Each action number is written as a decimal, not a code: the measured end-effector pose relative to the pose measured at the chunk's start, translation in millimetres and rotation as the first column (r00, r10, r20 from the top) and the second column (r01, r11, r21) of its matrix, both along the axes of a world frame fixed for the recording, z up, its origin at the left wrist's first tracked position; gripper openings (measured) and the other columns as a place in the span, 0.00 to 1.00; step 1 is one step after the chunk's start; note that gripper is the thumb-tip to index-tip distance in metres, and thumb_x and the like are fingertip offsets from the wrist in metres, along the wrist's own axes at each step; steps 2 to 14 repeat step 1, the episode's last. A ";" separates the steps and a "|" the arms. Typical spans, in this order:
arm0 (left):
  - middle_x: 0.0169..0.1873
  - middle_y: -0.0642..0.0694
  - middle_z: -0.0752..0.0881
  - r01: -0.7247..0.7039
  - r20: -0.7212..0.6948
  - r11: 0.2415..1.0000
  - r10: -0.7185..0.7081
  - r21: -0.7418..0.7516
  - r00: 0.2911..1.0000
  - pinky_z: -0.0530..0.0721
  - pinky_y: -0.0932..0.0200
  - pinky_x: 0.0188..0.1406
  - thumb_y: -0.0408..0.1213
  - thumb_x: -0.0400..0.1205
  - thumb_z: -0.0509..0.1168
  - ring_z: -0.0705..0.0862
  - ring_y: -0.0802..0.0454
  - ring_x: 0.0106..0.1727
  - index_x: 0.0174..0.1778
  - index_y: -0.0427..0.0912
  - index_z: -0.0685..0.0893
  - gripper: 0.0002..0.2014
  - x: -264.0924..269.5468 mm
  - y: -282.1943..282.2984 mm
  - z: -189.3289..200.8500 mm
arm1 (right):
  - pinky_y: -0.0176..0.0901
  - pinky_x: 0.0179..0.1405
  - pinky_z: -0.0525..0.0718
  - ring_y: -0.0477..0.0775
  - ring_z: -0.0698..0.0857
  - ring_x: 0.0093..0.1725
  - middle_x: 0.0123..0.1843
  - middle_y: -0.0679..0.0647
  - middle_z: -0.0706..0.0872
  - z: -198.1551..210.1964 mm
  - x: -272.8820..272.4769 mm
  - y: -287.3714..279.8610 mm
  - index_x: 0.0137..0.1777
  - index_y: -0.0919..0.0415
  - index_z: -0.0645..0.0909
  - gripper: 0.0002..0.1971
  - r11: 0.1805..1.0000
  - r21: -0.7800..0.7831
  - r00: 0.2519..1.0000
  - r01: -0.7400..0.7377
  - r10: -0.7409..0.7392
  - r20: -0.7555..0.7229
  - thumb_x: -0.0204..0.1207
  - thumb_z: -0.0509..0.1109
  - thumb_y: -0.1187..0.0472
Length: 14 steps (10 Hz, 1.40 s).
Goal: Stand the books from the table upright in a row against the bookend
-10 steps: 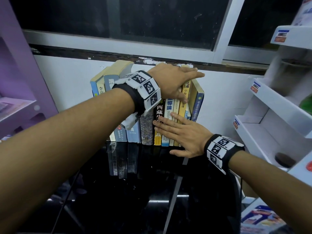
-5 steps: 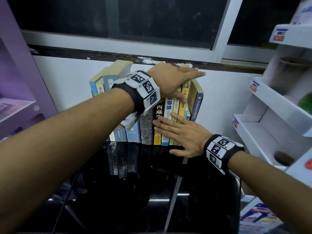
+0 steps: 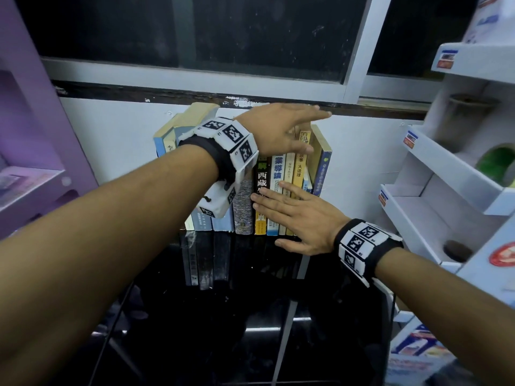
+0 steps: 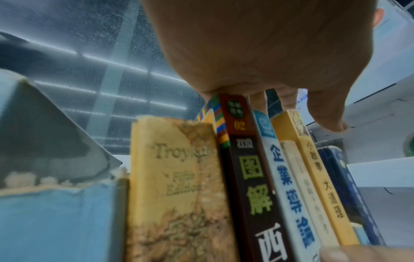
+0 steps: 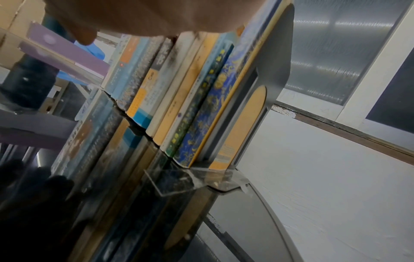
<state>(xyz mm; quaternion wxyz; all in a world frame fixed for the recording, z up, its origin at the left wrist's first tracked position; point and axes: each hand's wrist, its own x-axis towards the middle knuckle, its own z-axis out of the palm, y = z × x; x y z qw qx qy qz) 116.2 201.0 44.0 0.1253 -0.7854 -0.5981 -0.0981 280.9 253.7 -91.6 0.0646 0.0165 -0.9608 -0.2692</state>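
Books (image 3: 274, 190) stand upright in a row at twelve o'clock on the black counter (image 3: 250, 330), spines toward the viewer, close to the white wall. Nearest, the right hand (image 3: 299, 218) lies flat with straight fingers spread across the lower spines toward nine o'clock, pressing and gripping nothing. Above it, the left hand (image 3: 278, 129) reaches over the tops of the middle books, fingers extended toward three o'clock, thumb down over the spines; it rests open on the top edges, and the left wrist view shows the palm (image 4: 257, 53) sitting on the dark spine. At the three o'clock end the last book, a blue one (image 3: 323, 171), leans on the grey bookend (image 5: 277, 58), whose clear foot (image 5: 192, 179) lies on the counter, as the right wrist view shows. At the nine o'clock end the thick books (image 3: 195, 121) tilt slightly.

Judging by this, the row is built and the step in hand is squaring it: pushing spines flush and tight toward the bookend. The next move likely calls for easing both hands off gently, and perhaps straightening the nine o'clock end.

Against the frame half a second back, almost nothing differs: both hands sit in the same places.
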 end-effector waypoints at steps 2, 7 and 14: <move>0.81 0.54 0.66 -0.008 0.095 0.998 0.002 0.067 0.995 0.64 0.46 0.78 0.59 0.82 0.59 0.65 0.52 0.80 0.81 0.60 0.60 0.31 -11.7 -12.7 7.5 | 0.62 0.83 0.50 0.55 0.51 0.86 0.87 0.57 0.53 4.3 -2.9 -10.3 0.86 0.61 0.55 0.38 1.000 0.004 0.999 -0.016 0.016 -0.031 0.82 0.52 0.39; 0.81 0.54 0.66 -0.008 0.095 0.998 0.002 0.067 0.995 0.64 0.46 0.78 0.59 0.82 0.59 0.65 0.52 0.80 0.81 0.60 0.60 0.31 -11.7 -12.7 7.5 | 0.62 0.83 0.50 0.55 0.51 0.86 0.87 0.57 0.53 4.3 -2.9 -10.3 0.86 0.61 0.55 0.38 1.000 0.004 0.999 -0.016 0.016 -0.031 0.82 0.52 0.39; 0.81 0.54 0.66 -0.008 0.095 0.998 0.002 0.067 0.995 0.64 0.46 0.78 0.59 0.82 0.59 0.65 0.52 0.80 0.81 0.60 0.60 0.31 -11.7 -12.7 7.5 | 0.62 0.83 0.50 0.55 0.51 0.86 0.87 0.57 0.53 4.3 -2.9 -10.3 0.86 0.61 0.55 0.38 1.000 0.004 0.999 -0.016 0.016 -0.031 0.82 0.52 0.39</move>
